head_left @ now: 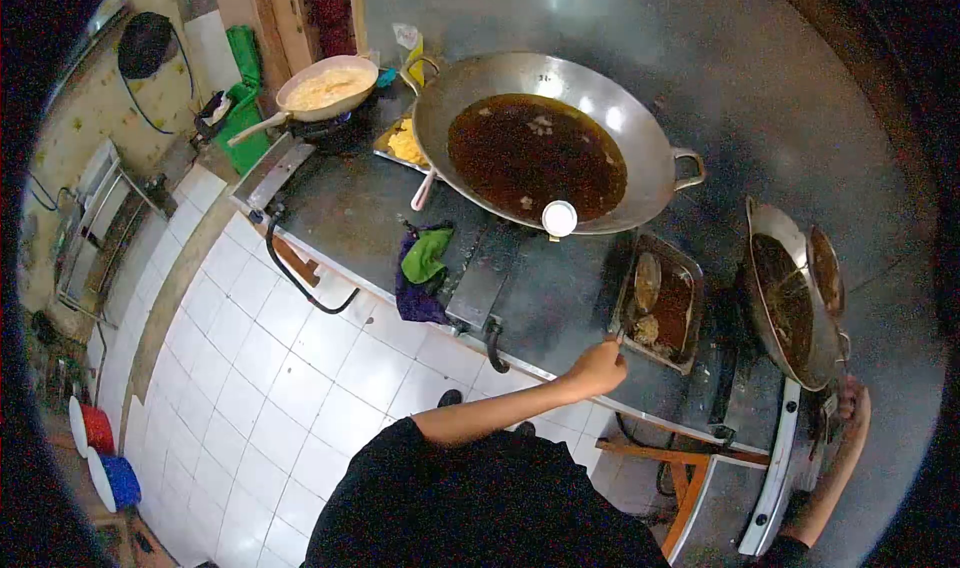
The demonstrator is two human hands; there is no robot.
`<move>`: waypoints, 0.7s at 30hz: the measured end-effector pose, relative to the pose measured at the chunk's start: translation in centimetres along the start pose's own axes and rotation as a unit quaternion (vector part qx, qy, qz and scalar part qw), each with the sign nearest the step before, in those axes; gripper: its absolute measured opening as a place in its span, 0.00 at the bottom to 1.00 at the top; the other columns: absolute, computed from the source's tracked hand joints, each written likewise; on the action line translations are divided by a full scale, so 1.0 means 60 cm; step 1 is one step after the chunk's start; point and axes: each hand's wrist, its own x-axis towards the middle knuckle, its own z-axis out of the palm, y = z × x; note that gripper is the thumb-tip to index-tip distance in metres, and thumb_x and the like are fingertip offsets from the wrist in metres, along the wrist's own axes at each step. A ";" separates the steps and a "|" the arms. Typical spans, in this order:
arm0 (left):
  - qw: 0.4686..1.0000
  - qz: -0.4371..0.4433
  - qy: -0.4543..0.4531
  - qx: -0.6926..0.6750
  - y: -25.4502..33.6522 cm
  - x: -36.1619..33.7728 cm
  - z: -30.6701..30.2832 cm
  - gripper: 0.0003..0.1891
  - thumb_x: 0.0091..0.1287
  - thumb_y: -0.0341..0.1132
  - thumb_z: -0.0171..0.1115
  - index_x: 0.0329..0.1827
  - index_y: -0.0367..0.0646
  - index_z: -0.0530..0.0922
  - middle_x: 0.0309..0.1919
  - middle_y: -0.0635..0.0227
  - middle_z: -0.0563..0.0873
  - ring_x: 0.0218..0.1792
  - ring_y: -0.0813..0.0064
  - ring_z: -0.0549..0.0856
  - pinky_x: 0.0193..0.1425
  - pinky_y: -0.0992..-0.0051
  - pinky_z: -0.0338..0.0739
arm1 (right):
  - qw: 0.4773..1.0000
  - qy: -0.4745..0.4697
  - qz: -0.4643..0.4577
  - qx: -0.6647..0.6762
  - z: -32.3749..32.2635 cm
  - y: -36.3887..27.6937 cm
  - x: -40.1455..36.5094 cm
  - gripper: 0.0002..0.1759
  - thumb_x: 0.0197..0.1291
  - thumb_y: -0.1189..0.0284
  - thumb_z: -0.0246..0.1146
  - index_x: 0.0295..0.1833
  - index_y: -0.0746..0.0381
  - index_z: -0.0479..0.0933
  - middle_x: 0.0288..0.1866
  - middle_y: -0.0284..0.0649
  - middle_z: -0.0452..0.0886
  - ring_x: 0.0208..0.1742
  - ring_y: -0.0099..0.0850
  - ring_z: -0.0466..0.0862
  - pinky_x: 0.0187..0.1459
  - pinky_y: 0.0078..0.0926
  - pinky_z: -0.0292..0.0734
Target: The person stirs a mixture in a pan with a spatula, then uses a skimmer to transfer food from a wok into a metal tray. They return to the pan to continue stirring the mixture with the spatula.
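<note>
1. Lower right: I can't tell what the right hand (853, 406) holds.
2. Right of centre: the left hand (598, 368) hides the handle end of the ladle (648, 283).
3. Upper middle: the wok (650, 153) covers part of the yellow food (406, 145).
4. Bottom: the edge cuts the shirt (470, 498).

We wore a plain black top (450, 508), its cloth too dark to show seams or weave. Our left sleeve (402, 440) ended near the elbow, so the forearm (500, 411) and left hand (598, 368) were bare. Our right sleeve (790, 548) was black too, the right hand (855, 405) uncovered. Below, our dark, rounded footwear (450, 398) was only partly visible.
</note>
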 end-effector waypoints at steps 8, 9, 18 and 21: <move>0.999 0.035 0.028 -0.024 -0.004 -0.001 0.016 0.20 0.51 0.30 0.50 0.44 0.21 0.66 0.23 0.37 0.76 0.30 0.43 0.79 0.34 0.56 0.72 | 0.985 0.163 0.054 0.001 0.060 -0.009 -0.005 0.17 0.62 0.62 0.45 0.48 0.61 0.71 0.17 0.25 0.65 0.11 0.13 0.55 0.09 0.09 0.49; 0.999 0.023 0.014 -0.021 -0.003 -0.004 0.015 0.21 0.51 0.30 0.50 0.45 0.21 0.66 0.25 0.37 0.77 0.32 0.43 0.78 0.36 0.56 0.72 | 0.981 0.178 0.070 -0.005 0.058 0.004 -0.006 0.17 0.62 0.62 0.45 0.48 0.61 0.70 0.17 0.25 0.64 0.10 0.13 0.55 0.09 0.09 0.49; 0.999 0.017 -0.033 -0.008 0.009 -0.022 -0.001 0.22 0.51 0.29 0.50 0.49 0.25 0.64 0.34 0.35 0.76 0.37 0.45 0.78 0.43 0.58 0.71 | 0.963 0.196 0.185 -0.011 0.013 0.035 0.000 0.10 0.59 0.72 0.47 0.43 0.61 0.71 0.16 0.24 0.61 0.09 0.13 0.54 0.07 0.11 0.48; 0.999 -0.023 -0.041 -0.007 0.007 -0.015 0.006 0.21 0.52 0.30 0.50 0.49 0.26 0.64 0.24 0.44 0.77 0.29 0.49 0.79 0.35 0.60 0.72 | 0.997 0.017 0.072 -0.019 -0.014 0.020 -0.008 0.14 0.60 0.64 0.47 0.45 0.55 0.75 0.18 0.20 0.64 0.13 0.12 0.57 0.13 0.11 0.50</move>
